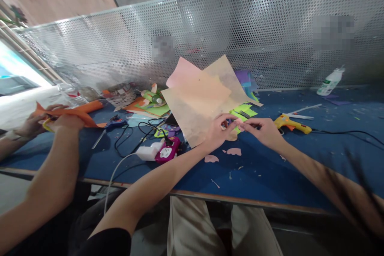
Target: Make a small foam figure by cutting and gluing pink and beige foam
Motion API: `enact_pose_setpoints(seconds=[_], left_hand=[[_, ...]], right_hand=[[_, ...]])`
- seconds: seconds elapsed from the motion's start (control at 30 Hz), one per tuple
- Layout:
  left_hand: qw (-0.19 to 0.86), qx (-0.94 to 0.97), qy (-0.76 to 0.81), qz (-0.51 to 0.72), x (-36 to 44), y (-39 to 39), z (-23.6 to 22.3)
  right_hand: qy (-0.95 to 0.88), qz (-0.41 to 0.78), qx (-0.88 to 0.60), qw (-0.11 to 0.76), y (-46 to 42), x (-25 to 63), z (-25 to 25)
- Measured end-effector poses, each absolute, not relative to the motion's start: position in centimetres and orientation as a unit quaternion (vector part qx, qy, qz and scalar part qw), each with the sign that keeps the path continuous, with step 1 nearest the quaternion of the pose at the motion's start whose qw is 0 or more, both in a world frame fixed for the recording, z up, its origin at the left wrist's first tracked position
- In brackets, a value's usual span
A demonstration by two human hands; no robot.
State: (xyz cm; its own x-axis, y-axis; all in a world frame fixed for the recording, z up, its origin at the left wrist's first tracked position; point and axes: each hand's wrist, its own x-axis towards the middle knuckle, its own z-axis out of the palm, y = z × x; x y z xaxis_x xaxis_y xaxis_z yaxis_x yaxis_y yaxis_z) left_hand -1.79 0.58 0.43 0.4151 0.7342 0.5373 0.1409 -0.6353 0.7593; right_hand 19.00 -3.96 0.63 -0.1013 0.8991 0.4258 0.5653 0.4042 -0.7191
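Above the blue table, my left hand (pixel 221 130) and my right hand (pixel 264 131) meet fingertip to fingertip. Pinched between them is a small pale pink piece (pixel 240 125), perhaps felt or paper; its exact shape is partly covered by my fingers. Just below lie two pink cut-out pieces (pixel 234 151), flat on the tabletop. Right behind my hands are bright green sheets (pixel 250 110) with dark-bladed scissors or tweezers (pixel 244 115) on them. Large cream and pink sheets (pixel 198 100) stand behind my left hand.
A yellow glue gun (pixel 292 124) lies right of my right hand, its cord running right. Left are a magenta power strip (pixel 168 150), a white plug (pixel 148 152) and a blue glue gun (pixel 115 123). A co-worker's hands (pixel 67 122) hold orange sheet material. A white bottle (pixel 331 82) stands back right.
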Motion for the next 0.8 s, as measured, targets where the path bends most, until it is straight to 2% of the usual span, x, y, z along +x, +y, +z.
enact_pose_setpoints(seconds=[0.13,0.37,0.63,0.8], left_hand=[[0.333,0.781,0.291,0.441,-1.8,0.2,0.7],[0.331,0.754,0.301,0.481,-1.8,0.0,0.7],[0.344,0.763,0.304,0.455,-2.0,0.4,0.7],[0.348,0.765,0.291,0.458,-1.9,0.4,0.6]], right_hand=[[-0.714,0.187,-0.513,0.439,-4.0,18.8,0.6],[-0.729,0.173,-0.495,0.439,-4.3,18.4,0.7],[-0.656,0.298,-0.462,0.517,-3.3,18.7,-0.2],[-0.641,0.31,-0.462,0.528,-3.1,18.8,-0.5]])
